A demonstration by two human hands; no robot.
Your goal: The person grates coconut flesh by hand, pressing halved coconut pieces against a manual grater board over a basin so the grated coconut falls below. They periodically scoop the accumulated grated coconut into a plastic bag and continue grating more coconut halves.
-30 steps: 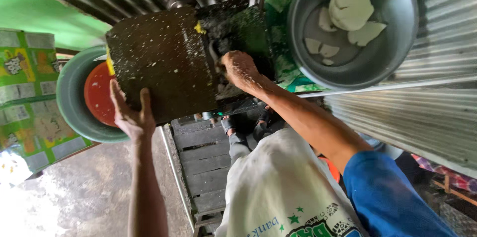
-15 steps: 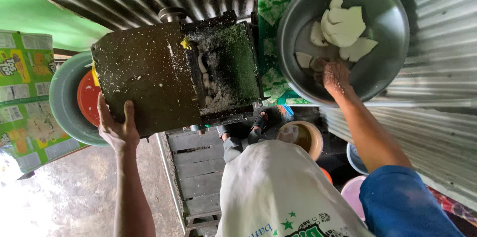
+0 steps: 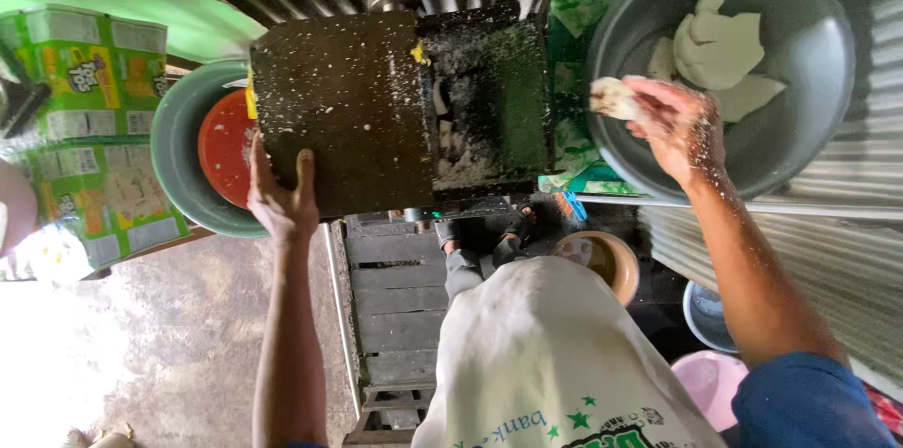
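My left hand (image 3: 280,200) rests flat against the near side of a dark, speckled metal grating machine (image 3: 376,110). My right hand (image 3: 670,124) is over the rim of a grey metal basin (image 3: 800,138) and grips a white chunk of coconut flesh (image 3: 613,96). More white pieces (image 3: 720,48) lie inside the basin. The machine's open mouth (image 3: 461,128) is crusted with white shreds.
A green basin (image 3: 179,166) holding a red bowl (image 3: 226,147) sits left of the machine. Green cartons (image 3: 89,119) stand at the far left. Below are a wooden pallet (image 3: 395,307), a tan bowl (image 3: 602,260) and a pink tub (image 3: 710,382). Corrugated metal walls surround.
My right hand went from the machine's mouth to the grey basin, then lifted out with a white piece. My left hand stayed on the machine's side.
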